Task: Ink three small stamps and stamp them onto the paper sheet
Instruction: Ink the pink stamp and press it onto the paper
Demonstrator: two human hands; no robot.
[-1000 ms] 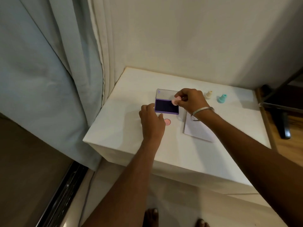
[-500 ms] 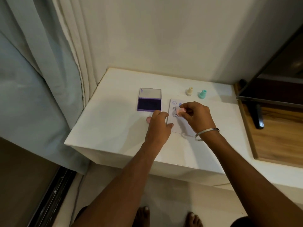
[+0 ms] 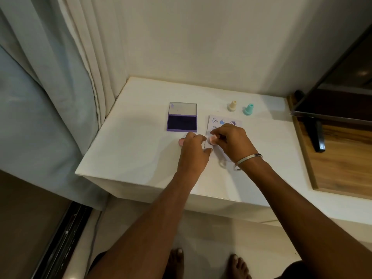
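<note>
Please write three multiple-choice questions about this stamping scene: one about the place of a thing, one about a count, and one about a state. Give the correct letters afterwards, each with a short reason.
1. Where does the ink pad lie in relation to the paper sheet?
A. to its left
B. to its right
C. on top of it

2. How many stamps stand untouched beyond the far edge of the sheet?
A. one
B. two
C. four

3. What state is the ink pad in?
A. lid shut
B. lid open
C. turned upside down

Answers:
1 A, the purple pad lies left of the sheet on the white table.
2 B, a cream stamp and a teal stamp stand there, while the right hand holds a pink stamp on the sheet.
3 B, the clear lid is folded back and the dark ink surface shows.
</note>
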